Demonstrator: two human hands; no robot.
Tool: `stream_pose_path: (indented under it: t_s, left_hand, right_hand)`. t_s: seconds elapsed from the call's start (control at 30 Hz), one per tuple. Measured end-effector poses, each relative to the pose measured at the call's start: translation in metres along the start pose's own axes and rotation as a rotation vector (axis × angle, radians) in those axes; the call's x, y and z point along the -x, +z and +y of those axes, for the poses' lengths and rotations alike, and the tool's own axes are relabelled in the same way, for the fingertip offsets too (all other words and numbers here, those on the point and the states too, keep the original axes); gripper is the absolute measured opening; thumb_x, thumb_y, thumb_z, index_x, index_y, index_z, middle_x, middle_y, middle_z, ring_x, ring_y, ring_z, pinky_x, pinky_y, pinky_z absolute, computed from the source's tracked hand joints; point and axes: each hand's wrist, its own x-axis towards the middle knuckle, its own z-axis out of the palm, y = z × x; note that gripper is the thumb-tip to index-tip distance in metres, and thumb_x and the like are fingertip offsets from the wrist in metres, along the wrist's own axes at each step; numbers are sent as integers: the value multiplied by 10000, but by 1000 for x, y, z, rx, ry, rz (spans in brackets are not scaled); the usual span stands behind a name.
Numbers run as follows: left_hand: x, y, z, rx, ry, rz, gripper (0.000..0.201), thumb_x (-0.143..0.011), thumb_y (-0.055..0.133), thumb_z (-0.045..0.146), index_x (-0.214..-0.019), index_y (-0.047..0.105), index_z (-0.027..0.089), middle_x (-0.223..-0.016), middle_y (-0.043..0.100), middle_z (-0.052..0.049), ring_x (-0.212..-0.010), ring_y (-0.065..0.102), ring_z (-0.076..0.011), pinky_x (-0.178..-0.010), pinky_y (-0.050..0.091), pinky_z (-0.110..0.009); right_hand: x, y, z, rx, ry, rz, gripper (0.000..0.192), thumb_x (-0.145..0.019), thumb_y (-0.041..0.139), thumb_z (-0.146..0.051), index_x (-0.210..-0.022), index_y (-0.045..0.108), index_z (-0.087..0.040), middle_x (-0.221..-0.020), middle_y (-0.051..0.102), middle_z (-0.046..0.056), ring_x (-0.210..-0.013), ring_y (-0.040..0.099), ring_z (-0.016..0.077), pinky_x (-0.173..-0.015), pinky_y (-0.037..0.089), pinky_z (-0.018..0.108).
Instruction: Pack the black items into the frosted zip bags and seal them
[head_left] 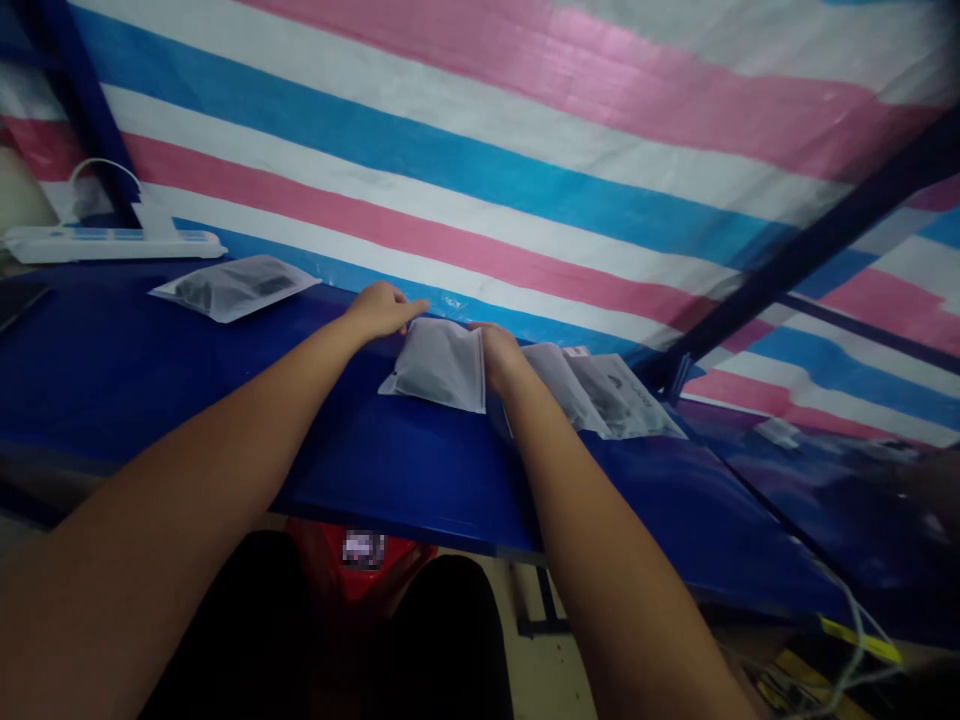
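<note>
A frosted plastic zip bag (441,368) with something dark inside sits on the blue table in front of me, between my hands. My left hand (381,310) is by its upper left corner, one finger stretched out above the bag and the others lower, apart. At the right edge, my right hand (498,356) has its fingers curled behind the bag, where they are mostly hidden. Just right of that wrist, more frosted bags (559,385) overlap in a row. The rightmost bag (634,400) shows dark contents and faint print.
Another filled frosted bag (238,287) lies at the left, near a white power strip (112,244). Striped plastic sheeting (450,200) rises behind the blue table (420,470). A dark metal post (795,240) slants at right. Below are a red stool (360,575) and a cable (855,620).
</note>
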Motion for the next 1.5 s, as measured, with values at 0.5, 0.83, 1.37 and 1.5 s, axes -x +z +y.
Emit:
stream_pose_path:
  t_s: [0.5,0.83,1.37,1.5]
  left_hand:
    - [4,4,7,131,70,-265,353,-738,650,530,-767,735,188,-761,694,-71,-742,608,-236,-661,411,-321]
    - [17,0,19,237,39,-421,267,-678,698,454,-724,748,196,-744,699,-63,-675,603,-223,-594,403,-316]
    - [11,7,15,416,-137,-481,279,-690,672,465,-767,749,208,-833,732,-92,-688,653,-241,-635,489,-354]
    - [12,6,15,452,-208,-551,288,-711,653,466,-765,743,198,-849,741,-99,-683,661,-244,-618,493,-351]
  right_hand:
    - [24,10,-13,51,-78,-290,178,-765,598,-154,-908,696,-191,-821,683,15,-727,601,136,-696,482,253]
    - [19,5,-7,406,-151,-167,313,-774,677,-458,-785,678,-145,-676,602,7,-599,493,120,-581,394,250]
    - [18,8,-8,412,-301,-154,305,-788,595,-458,-718,641,-165,-666,569,6,-638,482,140,-623,373,275]
    - [22,11,-12,444,-307,-149,352,-798,546,-490,-781,657,-157,-670,584,5,-652,508,153,-634,396,280]
